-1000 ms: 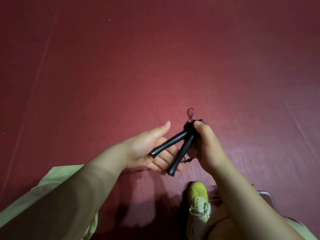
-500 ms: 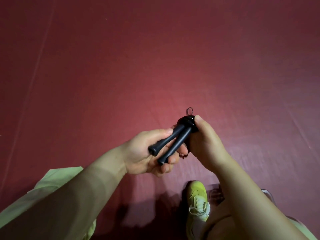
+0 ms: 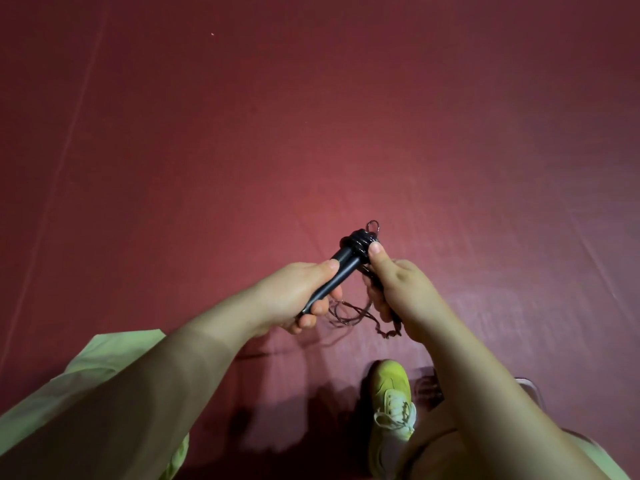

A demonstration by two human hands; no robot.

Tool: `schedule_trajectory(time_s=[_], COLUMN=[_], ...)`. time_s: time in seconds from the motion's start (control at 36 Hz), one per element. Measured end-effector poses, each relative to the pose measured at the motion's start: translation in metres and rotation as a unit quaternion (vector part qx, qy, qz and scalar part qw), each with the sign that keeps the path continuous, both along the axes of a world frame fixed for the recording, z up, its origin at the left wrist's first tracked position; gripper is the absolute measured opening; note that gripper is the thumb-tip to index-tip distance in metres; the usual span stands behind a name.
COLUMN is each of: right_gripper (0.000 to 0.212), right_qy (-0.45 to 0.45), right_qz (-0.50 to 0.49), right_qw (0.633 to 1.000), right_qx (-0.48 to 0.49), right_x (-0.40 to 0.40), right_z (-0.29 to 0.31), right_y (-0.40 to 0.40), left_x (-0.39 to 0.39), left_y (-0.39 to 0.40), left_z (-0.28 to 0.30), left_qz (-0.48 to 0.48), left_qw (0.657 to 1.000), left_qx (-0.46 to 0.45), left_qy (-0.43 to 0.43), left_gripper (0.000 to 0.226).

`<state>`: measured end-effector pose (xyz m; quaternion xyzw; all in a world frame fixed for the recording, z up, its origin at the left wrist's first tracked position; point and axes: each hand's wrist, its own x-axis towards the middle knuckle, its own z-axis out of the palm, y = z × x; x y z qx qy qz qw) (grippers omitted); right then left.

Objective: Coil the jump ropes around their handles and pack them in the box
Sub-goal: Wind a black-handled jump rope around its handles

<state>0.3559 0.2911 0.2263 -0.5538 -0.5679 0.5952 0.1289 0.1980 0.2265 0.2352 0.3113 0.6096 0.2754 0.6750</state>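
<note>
The left hand (image 3: 294, 299) is clenched round the two black handles (image 3: 341, 268) of a jump rope, holding them side by side as one bundle, with the thumb lying along their upper side. That grip keeps the pair together and steady so cord can be wound round them. The handles slant up and away from this hand, and their thick caps (image 3: 358, 241) stick out beyond its thumb.

The right hand (image 3: 398, 292) sits just beside those caps. Its thumb presses against them, likely to pin the turns already there, while its curled fingers grasp dark cord below. A small wire loop (image 3: 373, 225) pokes out just past the caps.

Between the two hands, loose thin cord (image 3: 349, 311) hangs in a few slack loops, with a kinked end dangling under the right hand. This suggests the coiling is only partly done: the slack has yet to go round the handles.

Below the hands is a red floor (image 3: 346, 116) and a yellow-green shoe (image 3: 391, 396). No box shows in this view.
</note>
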Motion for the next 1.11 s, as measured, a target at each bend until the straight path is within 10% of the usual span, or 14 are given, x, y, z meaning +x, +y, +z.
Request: schedule_trajectory(time_s=[0.47, 0.67, 0.78, 1.11], right_gripper=[0.073, 0.040, 0.037, 0.031], right_qy=[-0.015, 0.016, 0.095, 0.272], right_qz=[-0.035, -0.046, -0.073, -0.112], right_qw=[0.994, 0.999, 0.993, 0.954], right_qx=[-0.105, -0.005, -0.008, -0.063], right_x=[-0.004, -0.003, -0.004, -0.003], right_z=[-0.004, 0.002, 0.001, 0.006], right_y=[-0.009, -0.006, -0.005, -0.003], left_x=[0.003, 0.008, 0.006, 0.013], left_y=[-0.006, -0.004, -0.006, -0.013], left_z=[-0.014, -0.012, -0.004, 0.003], left_qz=[-0.185, -0.208, -0.155, -0.061], left_qw=[0.913, 0.944, 0.988, 0.907], left_qx=[0.066, 0.042, 0.015, -0.063], left_qy=[0.357, 0.254, -0.021, -0.413], left_gripper=[0.023, 0.029, 0.019, 0.064])
